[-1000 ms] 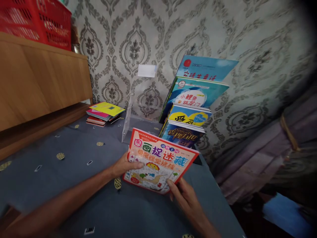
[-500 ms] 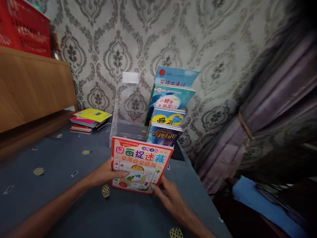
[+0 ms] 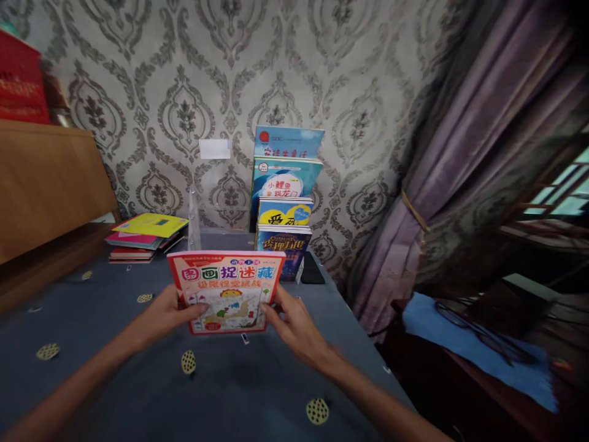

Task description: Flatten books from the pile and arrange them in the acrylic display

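Observation:
Between my two hands is a red-bordered picture book (image 3: 230,294), its cover facing me and tilted back. My left hand (image 3: 168,312) grips its left edge, thumb across the cover. On the right edge, my right hand (image 3: 292,322) holds it the same way, fingers behind. Just beyond stands a clear acrylic book stand (image 3: 194,221), partly hidden by the book. In its right side several books rise in tiers: a dark blue one (image 3: 288,252) in front, a yellow-and-blue one (image 3: 285,212), a teal one (image 3: 288,178) and a light blue one (image 3: 289,140) at the back.
A loose stack of books, a yellow one (image 3: 151,225) on top, lies at the left. Behind it are a wooden cabinet (image 3: 50,184) and a red basket (image 3: 21,80). A dark flat object (image 3: 313,271) lies by the stand. Glasses (image 3: 483,331) rest on blue cloth (image 3: 423,313) at right.
My view has turned right, so the surroundings sit further left. The picture book is now more level, and my right hand has moved up along its right edge.

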`<action>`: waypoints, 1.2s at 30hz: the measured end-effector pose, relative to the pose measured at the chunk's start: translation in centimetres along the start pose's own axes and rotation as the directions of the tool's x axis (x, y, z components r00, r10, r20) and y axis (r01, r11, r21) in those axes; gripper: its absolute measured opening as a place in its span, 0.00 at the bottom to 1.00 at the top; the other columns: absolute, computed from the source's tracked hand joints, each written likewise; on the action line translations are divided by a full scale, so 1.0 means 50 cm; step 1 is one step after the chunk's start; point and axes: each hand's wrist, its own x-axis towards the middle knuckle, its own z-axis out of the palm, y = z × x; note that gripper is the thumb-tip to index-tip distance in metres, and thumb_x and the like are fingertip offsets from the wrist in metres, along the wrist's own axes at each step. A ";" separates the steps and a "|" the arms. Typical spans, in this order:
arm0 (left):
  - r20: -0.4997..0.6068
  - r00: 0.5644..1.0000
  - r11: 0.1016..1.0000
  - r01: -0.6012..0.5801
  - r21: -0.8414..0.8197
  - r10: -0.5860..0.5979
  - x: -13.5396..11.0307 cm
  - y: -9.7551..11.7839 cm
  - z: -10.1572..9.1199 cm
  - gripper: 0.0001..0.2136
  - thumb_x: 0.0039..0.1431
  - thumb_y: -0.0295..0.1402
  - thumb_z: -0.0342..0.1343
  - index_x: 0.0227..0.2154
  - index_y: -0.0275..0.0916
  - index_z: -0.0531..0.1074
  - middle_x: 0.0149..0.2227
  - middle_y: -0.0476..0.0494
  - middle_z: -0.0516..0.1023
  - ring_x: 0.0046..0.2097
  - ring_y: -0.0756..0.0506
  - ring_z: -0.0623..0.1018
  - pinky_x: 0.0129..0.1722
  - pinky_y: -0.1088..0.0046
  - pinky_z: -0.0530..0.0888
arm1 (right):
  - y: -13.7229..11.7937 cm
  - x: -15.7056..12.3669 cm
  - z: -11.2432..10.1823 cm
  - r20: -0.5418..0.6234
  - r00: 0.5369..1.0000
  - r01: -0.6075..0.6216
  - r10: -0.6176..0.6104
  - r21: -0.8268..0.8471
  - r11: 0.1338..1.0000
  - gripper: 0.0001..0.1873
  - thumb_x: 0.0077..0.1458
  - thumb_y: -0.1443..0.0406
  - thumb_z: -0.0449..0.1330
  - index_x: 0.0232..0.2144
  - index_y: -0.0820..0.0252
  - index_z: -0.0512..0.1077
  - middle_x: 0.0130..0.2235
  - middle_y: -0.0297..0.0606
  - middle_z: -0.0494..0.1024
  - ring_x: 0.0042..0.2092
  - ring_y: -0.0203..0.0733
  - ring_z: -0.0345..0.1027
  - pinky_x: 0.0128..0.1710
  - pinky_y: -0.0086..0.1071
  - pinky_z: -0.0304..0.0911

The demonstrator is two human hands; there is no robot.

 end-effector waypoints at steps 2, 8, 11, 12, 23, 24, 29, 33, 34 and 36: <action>-0.005 1.000 1.000 -0.011 0.003 0.011 0.003 -0.013 -0.002 0.18 0.40 0.28 0.74 0.38 0.40 0.83 0.40 0.40 0.86 0.47 0.34 0.83 0.47 0.57 0.81 | 0.014 -0.007 0.018 -0.013 1.000 -0.007 0.007 -0.034 0.999 0.16 0.65 0.60 0.53 0.53 0.54 0.71 0.43 0.42 0.82 0.40 0.47 0.75 0.41 0.40 0.71; -0.017 1.000 0.995 0.010 0.096 -0.008 0.013 -0.054 -0.002 0.22 0.40 0.35 0.74 0.42 0.40 0.81 0.44 0.39 0.85 0.51 0.32 0.81 0.53 0.51 0.77 | 0.037 -0.019 0.043 -0.006 0.999 -0.036 0.035 -0.119 0.992 0.15 0.66 0.60 0.50 0.51 0.56 0.69 0.43 0.43 0.82 0.40 0.47 0.75 0.41 0.39 0.69; -0.007 1.000 0.992 0.020 0.123 -0.020 0.016 -0.063 -0.007 0.22 0.42 0.40 0.72 0.42 0.39 0.79 0.46 0.40 0.85 0.51 0.32 0.81 0.56 0.50 0.75 | 0.032 -0.016 0.038 0.005 0.999 -0.049 0.050 -0.107 0.993 0.16 0.67 0.60 0.49 0.53 0.55 0.68 0.45 0.43 0.82 0.42 0.48 0.75 0.43 0.41 0.70; -0.017 1.000 0.991 0.019 0.130 -0.017 0.017 -0.066 -0.009 0.22 0.42 0.41 0.71 0.42 0.39 0.79 0.46 0.40 0.84 0.51 0.33 0.81 0.57 0.50 0.74 | 0.032 -0.014 0.036 0.005 0.999 -0.053 0.054 -0.108 0.993 0.17 0.67 0.60 0.50 0.54 0.54 0.68 0.45 0.43 0.82 0.42 0.48 0.76 0.44 0.42 0.70; -0.133 0.990 0.994 -0.035 0.100 0.049 0.025 -0.071 -0.018 0.27 0.39 0.40 0.68 0.46 0.39 0.74 0.48 0.38 0.82 0.53 0.32 0.79 0.55 0.52 0.74 | 0.028 0.015 0.025 0.066 0.998 -0.010 0.017 -0.102 0.995 0.17 0.66 0.61 0.51 0.55 0.53 0.69 0.47 0.43 0.81 0.45 0.50 0.76 0.45 0.43 0.72; -0.144 0.988 0.994 -0.037 0.106 0.052 0.027 -0.067 -0.019 0.26 0.39 0.39 0.68 0.45 0.39 0.74 0.48 0.38 0.83 0.53 0.32 0.79 0.55 0.52 0.74 | 0.027 0.019 0.025 0.067 0.998 0.001 0.006 -0.101 0.995 0.17 0.66 0.61 0.51 0.54 0.53 0.69 0.46 0.43 0.81 0.44 0.49 0.76 0.45 0.42 0.71; -0.177 0.980 0.991 -0.076 0.111 0.095 0.036 -0.043 -0.029 0.24 0.37 0.36 0.65 0.42 0.41 0.71 0.45 0.40 0.83 0.49 0.34 0.80 0.50 0.55 0.77 | 0.022 0.050 0.020 0.072 0.997 0.042 -0.036 -0.088 0.995 0.15 0.66 0.62 0.52 0.51 0.54 0.71 0.44 0.42 0.81 0.43 0.48 0.74 0.44 0.42 0.71; -0.171 0.976 0.979 -0.107 0.174 0.137 0.048 -0.007 -0.045 0.22 0.38 0.34 0.63 0.41 0.41 0.71 0.37 0.44 0.83 0.42 0.37 0.81 0.42 0.59 0.79 | 0.009 0.100 0.011 0.086 0.995 0.057 -0.051 -0.069 0.996 0.12 0.64 0.62 0.54 0.47 0.54 0.72 0.39 0.39 0.80 0.41 0.47 0.74 0.41 0.39 0.72; -0.165 0.974 0.974 -0.123 0.193 0.156 0.053 0.006 -0.050 0.22 0.39 0.33 0.63 0.41 0.41 0.72 0.36 0.45 0.83 0.41 0.37 0.81 0.40 0.61 0.79 | 0.003 0.117 0.007 0.080 0.995 0.069 -0.064 -0.056 0.996 0.12 0.64 0.63 0.54 0.47 0.55 0.72 0.39 0.39 0.80 0.41 0.48 0.74 0.41 0.39 0.72; -0.157 0.967 0.960 -0.161 0.227 0.200 0.066 0.038 -0.062 0.21 0.39 0.33 0.62 0.42 0.41 0.72 0.34 0.46 0.83 0.39 0.38 0.81 0.38 0.63 0.79 | -0.013 0.155 -0.002 0.059 0.994 0.097 -0.095 -0.038 0.995 0.12 0.62 0.65 0.54 0.47 0.55 0.72 0.39 0.39 0.80 0.43 0.49 0.75 0.41 0.40 0.72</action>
